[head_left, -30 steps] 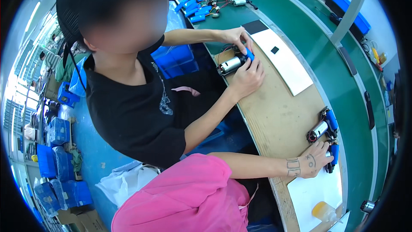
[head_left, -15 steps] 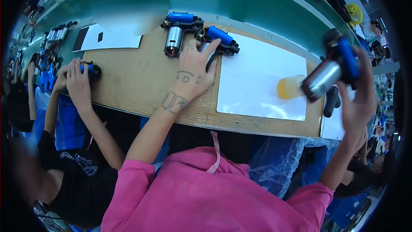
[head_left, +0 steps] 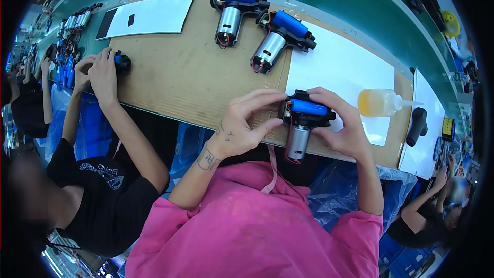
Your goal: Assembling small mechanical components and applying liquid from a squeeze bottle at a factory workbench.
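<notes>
Close to my body, above the table's front edge, I hold a motor assembly (head_left: 309,108) in both hands. It has a blue cylindrical battery along a black frame, and a silver motor with red wires points down toward me. My left hand (head_left: 246,122) grips its left end between thumb and fingers. My right hand (head_left: 343,125) is closed on its right end, the fingers over the top and the thumb below. Two similar assemblies lie farther off: one motor assembly (head_left: 271,48) partly on a white sheet (head_left: 342,74), another motor assembly (head_left: 229,22) on the brown board beyond it.
A squeeze bottle of yellow liquid (head_left: 376,103) lies on the white sheet. Right of it sits a black grip-shaped part (head_left: 417,127). To the left, a co-worker's hands (head_left: 100,74) hold a dark and blue part. A white panel (head_left: 152,16) lies at the back left.
My left hand has let go of the assembly on the table and come back toward me. My right hand has brought its assembly in from the right, and both hands now hold it.
</notes>
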The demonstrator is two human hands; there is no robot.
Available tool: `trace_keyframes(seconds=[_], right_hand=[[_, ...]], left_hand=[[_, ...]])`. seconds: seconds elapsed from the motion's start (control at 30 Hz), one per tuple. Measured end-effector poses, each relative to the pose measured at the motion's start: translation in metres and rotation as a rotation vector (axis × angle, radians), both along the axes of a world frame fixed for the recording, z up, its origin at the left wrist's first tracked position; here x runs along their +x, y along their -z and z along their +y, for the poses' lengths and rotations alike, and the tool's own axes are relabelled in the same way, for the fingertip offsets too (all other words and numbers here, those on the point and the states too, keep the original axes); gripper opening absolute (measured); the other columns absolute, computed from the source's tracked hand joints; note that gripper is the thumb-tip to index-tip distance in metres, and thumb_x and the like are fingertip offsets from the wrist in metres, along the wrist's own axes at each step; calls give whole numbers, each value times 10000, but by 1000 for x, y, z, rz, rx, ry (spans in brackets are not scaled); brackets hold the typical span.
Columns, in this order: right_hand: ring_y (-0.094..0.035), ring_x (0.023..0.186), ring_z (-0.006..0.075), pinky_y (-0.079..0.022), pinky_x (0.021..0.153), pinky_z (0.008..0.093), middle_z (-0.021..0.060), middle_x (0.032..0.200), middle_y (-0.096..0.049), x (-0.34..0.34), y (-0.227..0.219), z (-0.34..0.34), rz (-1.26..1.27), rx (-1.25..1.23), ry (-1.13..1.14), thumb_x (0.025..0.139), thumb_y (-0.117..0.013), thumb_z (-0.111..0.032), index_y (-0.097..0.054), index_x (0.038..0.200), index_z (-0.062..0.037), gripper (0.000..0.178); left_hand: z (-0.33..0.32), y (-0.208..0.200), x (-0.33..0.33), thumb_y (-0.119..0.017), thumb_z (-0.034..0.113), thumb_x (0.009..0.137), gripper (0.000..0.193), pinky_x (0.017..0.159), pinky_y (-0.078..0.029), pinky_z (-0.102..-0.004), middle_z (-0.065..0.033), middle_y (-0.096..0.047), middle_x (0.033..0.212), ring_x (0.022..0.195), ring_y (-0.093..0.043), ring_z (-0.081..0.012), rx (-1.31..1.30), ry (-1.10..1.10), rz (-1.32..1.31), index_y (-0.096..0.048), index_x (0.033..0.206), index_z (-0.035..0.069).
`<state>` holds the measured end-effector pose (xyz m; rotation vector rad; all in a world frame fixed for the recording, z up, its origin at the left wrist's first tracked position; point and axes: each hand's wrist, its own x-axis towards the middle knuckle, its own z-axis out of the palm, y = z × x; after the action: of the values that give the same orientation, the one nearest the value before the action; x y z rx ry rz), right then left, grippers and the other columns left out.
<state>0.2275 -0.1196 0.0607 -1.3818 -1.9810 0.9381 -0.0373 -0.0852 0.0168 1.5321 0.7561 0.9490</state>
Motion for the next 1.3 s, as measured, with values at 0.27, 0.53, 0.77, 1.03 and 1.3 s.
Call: trace_keyframes(seconds=[0.27,0.53,0.77,1.03,1.3], right_hand=[[-614,1247,398,-471,1086,442,182,1379,-645,-4,-3,12,-95,9,-95,653,-811,43,-624,1347,-36,723],[-597,1317,402,-449,1121,464,237,1392,-628,-5,3,-7,-43,-3,6,696,-748,-16,-623,1339,-9,655],[-536,1380,416,-426,1148,480,246,1451,-580,9,-6,2,101,-24,17,796,-768,-116,-600,1408,-55,638],[-660,1199,356,-526,1012,393,180,1303,-666,59,-21,-102,184,-3,385,850,-751,-28,-686,1272,-44,426],[-751,789,219,-560,715,312,172,874,-761,161,26,-274,-308,-178,1333,880,-707,-71,-742,1038,38,195]], left_hand=[[-7,13,-3,-783,-27,801,486,939,-574,-396,-201,-652,1258,1101,-689,-368,331,-86,188,-681,1274,13],[-9,14,-1,-748,55,859,465,1067,-504,-450,-197,-604,1347,1245,-598,-404,420,-17,166,-633,1306,-1],[0,8,11,-741,-54,786,455,961,-560,-462,-224,-676,1222,1114,-674,-409,414,-96,301,-655,1233,-30],[-10,21,11,-645,-54,898,442,1092,-464,-407,-207,-637,1348,1267,-622,-334,237,-58,416,-612,1338,-33],[-14,22,1,-629,-38,940,416,1115,-444,-415,-223,-633,1354,1276,-613,-344,219,-38,426,-602,1355,-65]])
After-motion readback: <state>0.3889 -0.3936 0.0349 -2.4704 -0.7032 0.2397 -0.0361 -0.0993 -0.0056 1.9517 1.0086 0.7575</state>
